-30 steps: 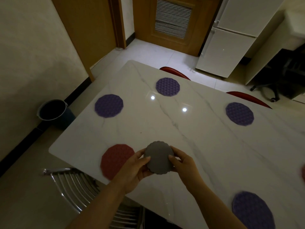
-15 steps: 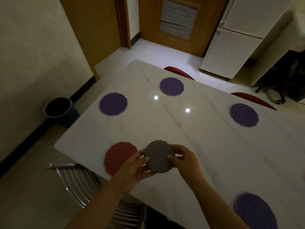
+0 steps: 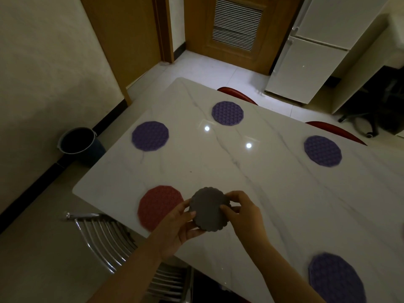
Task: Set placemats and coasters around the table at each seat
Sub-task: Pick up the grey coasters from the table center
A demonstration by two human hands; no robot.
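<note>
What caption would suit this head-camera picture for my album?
Left hand and right hand hold a grey coaster over the marble table, beside a red placemat.

From where I stand, no words, numbers, labels or brand marks can be read on anything. The purple mats (image 3: 150, 136) and the red mat (image 3: 157, 204) on the table (image 3: 218, 171) show only a repeating geometric pattern. The grey coaster (image 3: 208, 208) has a plain face, and no legible mark shows on the front of the white fridge (image 3: 306, 68) in this dim light.
</note>
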